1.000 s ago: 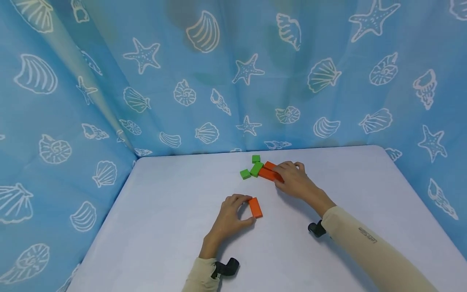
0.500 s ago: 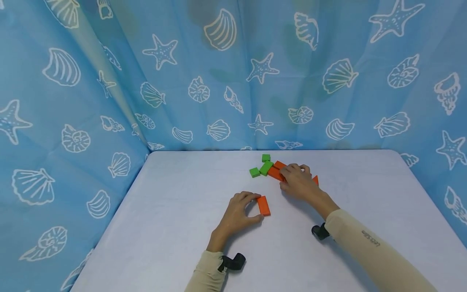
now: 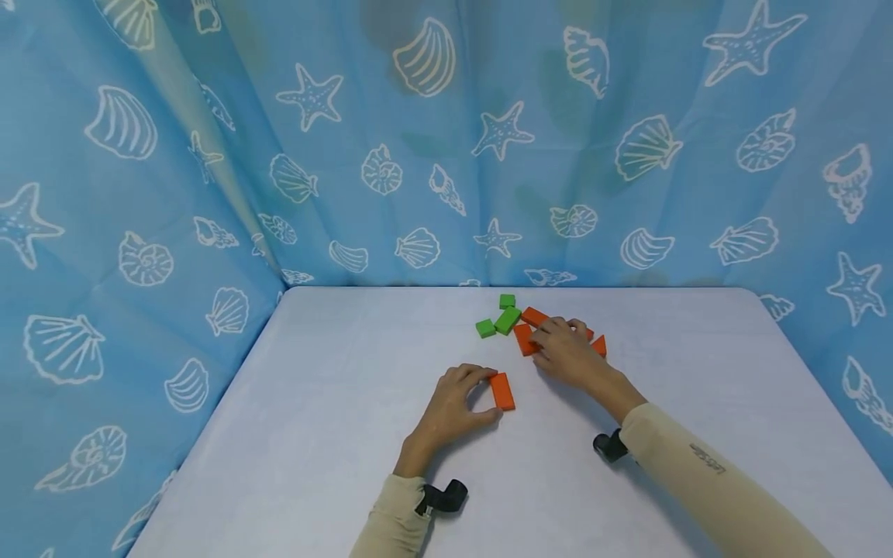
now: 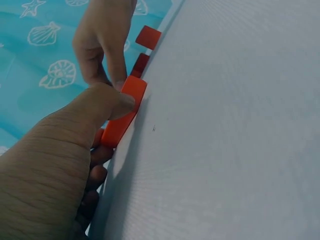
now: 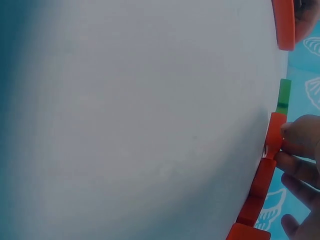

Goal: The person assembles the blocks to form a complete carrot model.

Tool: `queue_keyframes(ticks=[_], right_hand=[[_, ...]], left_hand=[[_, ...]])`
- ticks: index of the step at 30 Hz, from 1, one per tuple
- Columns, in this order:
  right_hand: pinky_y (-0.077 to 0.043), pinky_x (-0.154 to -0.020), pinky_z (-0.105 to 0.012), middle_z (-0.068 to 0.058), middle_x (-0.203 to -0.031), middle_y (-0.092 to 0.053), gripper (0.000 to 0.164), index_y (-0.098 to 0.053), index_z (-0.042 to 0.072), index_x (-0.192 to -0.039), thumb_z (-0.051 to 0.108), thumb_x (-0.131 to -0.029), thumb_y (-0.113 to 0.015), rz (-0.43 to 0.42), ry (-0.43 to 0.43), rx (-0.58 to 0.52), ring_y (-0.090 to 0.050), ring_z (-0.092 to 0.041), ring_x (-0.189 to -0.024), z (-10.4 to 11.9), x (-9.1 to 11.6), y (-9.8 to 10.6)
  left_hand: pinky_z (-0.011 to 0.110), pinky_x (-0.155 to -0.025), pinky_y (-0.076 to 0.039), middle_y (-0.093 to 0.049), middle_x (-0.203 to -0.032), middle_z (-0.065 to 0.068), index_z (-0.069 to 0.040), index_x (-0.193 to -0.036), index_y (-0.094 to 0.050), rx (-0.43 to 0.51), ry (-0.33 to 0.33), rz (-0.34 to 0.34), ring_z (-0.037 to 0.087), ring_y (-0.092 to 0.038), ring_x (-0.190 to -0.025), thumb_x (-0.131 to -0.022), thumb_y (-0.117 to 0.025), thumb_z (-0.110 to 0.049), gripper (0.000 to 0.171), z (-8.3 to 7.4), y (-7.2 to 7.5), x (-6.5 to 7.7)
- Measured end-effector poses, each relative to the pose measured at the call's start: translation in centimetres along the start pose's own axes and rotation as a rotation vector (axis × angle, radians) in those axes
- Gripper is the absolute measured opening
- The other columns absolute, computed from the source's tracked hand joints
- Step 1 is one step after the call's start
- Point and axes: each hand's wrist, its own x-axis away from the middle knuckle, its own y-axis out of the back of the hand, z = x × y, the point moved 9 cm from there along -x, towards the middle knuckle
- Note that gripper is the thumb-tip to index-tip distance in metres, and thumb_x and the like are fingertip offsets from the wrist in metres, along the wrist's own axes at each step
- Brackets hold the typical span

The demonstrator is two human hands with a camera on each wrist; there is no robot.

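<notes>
On the white table, my left hand (image 3: pixel 449 411) holds an orange rectangular block (image 3: pixel 502 391) between thumb and fingertips. The left wrist view shows the thumb pressed on that block's face (image 4: pixel 127 107), the other fingers curled behind it. Farther back, my right hand (image 3: pixel 568 353) pinches a second orange block (image 3: pixel 525 339); in the right wrist view its thumb and fingertips meet this block's edge (image 5: pixel 275 131). Another orange block (image 3: pixel 534 316) lies just behind. My right hand partly covers more orange pieces, among them one with a pointed top (image 3: pixel 600 346).
Three green blocks lie left of the orange group: a small one at the back (image 3: pixel 507 301), a longer one in the middle (image 3: pixel 508 320) and a small one at the left (image 3: pixel 485 328). A blue shell-print curtain (image 3: pixel 418 155) hangs behind the table (image 3: pixel 335 387).
The orange block at my right fingertips has turned and separated from the one behind it. The pointed orange piece has come into sight beside the right hand. My left hand keeps its hold.
</notes>
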Motion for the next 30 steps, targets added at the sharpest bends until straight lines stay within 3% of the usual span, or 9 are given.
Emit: queue_keyframes(ticks=[6, 9, 17, 23, 27, 30], right_hand=[[-0.03, -0.103, -0.068, -0.014, -0.135, -0.058, 0.011, -0.07, 0.012, -0.093, 0.016, -0.087, -0.077, 0.003, 0.026, -0.092, -0.039, -0.037, -0.134, 0.13, 0.66, 0.15], [-0.028, -0.104, -0.069, -0.014, -0.142, -0.055, 0.015, -0.063, 0.015, -0.087, 0.015, -0.086, -0.078, 0.023, 0.045, -0.122, -0.034, -0.039, -0.14, 0.24, 0.64, -0.01], [-0.029, -0.102, -0.069, -0.01, -0.13, -0.063, 0.014, -0.064, 0.016, -0.089, 0.016, -0.086, -0.078, 0.049, 0.083, -0.093, -0.043, -0.036, -0.132, 0.76, 0.85, -0.08], [-0.026, -0.103, -0.069, -0.012, -0.141, -0.055, 0.021, -0.056, 0.017, -0.085, 0.013, -0.086, -0.077, 0.101, 0.098, -0.154, -0.034, -0.038, -0.14, 0.7, 0.45, -0.34], [-0.025, -0.104, -0.068, -0.01, -0.134, -0.06, 0.019, -0.064, 0.015, -0.096, 0.015, -0.085, -0.08, 0.127, 0.067, -0.182, -0.037, -0.037, -0.137, 0.23, 0.29, -0.21], [-0.027, -0.103, -0.066, -0.008, -0.13, -0.063, 0.04, -0.068, 0.01, -0.118, 0.02, -0.083, -0.083, 0.139, 0.068, -0.18, -0.041, -0.036, -0.132, 0.36, 0.68, 0.05]], left_hand=[[0.04, -0.105, -0.039, -0.057, -0.128, -0.001, -0.022, -0.137, -0.06, 0.005, -0.013, 0.012, 0.018, -0.049, -0.121, -0.086, -0.075, -0.041, 0.056, -0.29, 0.03, -0.16], [0.04, -0.104, -0.039, -0.058, -0.128, -0.001, -0.021, -0.136, -0.06, 0.001, -0.017, 0.007, 0.018, -0.049, -0.12, -0.087, -0.074, -0.039, 0.055, -0.31, 0.13, -0.14], [0.041, -0.104, -0.04, -0.058, -0.13, 0.0, -0.021, -0.137, -0.06, -0.003, -0.029, 0.006, 0.019, -0.049, -0.121, -0.087, -0.073, -0.041, 0.055, -0.46, 0.28, -0.07], [0.042, -0.103, -0.04, -0.057, -0.129, -0.001, -0.023, -0.137, -0.06, 0.008, -0.005, -0.006, 0.018, -0.05, -0.12, -0.086, -0.074, -0.04, 0.055, 0.1, 0.37, 0.05], [0.042, -0.104, -0.039, -0.057, -0.131, -0.001, -0.024, -0.138, -0.059, 0.016, -0.005, 0.011, 0.018, -0.049, -0.121, -0.087, -0.073, -0.042, 0.055, 0.17, 0.03, -0.16], [0.042, -0.104, -0.04, -0.056, -0.133, -0.001, -0.024, -0.139, -0.059, 0.014, -0.005, 0.023, 0.019, -0.048, -0.122, -0.088, -0.072, -0.043, 0.056, 0.11, -0.07, -0.34]])
